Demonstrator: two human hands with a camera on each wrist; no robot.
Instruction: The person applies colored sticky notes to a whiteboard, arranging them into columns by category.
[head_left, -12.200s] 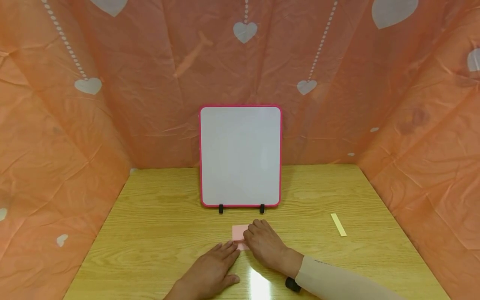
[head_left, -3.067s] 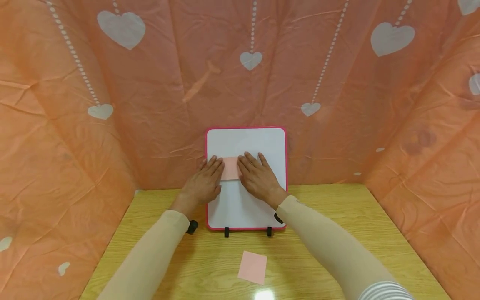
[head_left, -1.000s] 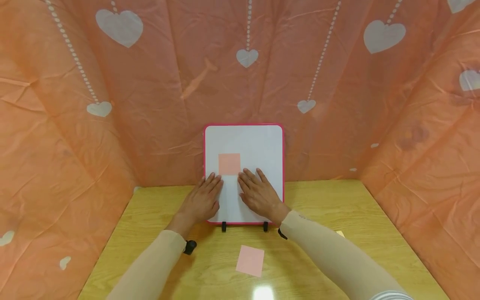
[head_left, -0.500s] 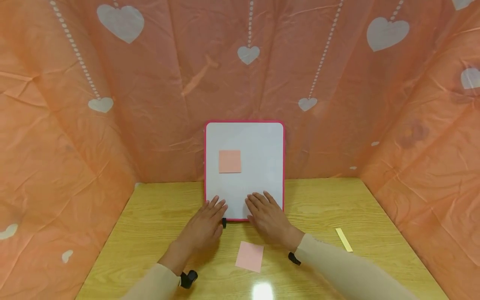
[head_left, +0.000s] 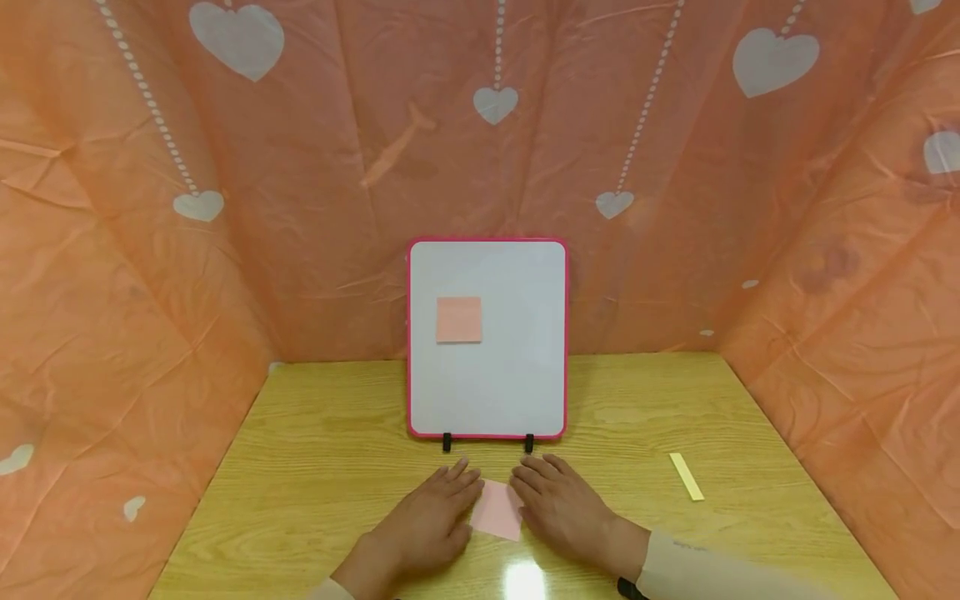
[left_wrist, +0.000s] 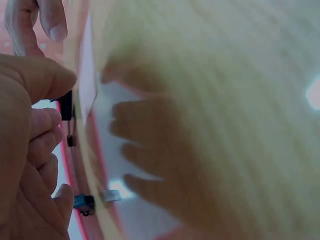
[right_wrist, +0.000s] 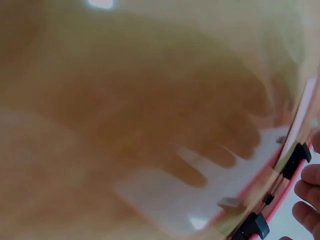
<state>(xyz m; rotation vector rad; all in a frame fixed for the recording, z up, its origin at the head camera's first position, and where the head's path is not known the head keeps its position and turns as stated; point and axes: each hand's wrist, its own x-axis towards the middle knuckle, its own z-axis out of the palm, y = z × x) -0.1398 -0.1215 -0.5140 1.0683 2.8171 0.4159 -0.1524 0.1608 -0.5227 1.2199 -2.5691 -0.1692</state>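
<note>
A pink sticky note (head_left: 496, 510) lies flat on the wooden table in front of the whiteboard (head_left: 517, 375). My left hand (head_left: 431, 518) is at its left edge, fingers relaxed and stretched forward. From the other side my right hand (head_left: 564, 510) overlaps the note's right edge with extended fingers. Neither hand grips anything. Another pink sticky note (head_left: 459, 320) is stuck on the board, left of its middle. In the left wrist view the table note (left_wrist: 87, 70) shows edge-on beyond my thumb. Only some fingertips (right_wrist: 311, 187) of my right hand appear in the right wrist view.
The whiteboard's pink frame rests upright on a stand with two black feet (head_left: 447, 442). A narrow yellow strip (head_left: 687, 477) lies on the table (head_left: 315, 433) at the right. Orange cloth (head_left: 337, 250) with white hearts encloses the back and sides.
A pink note was pressed onto the board, bare 12 seconds ago. Since one second ago both hands have slid down off the board and come to the second note on the table.
</note>
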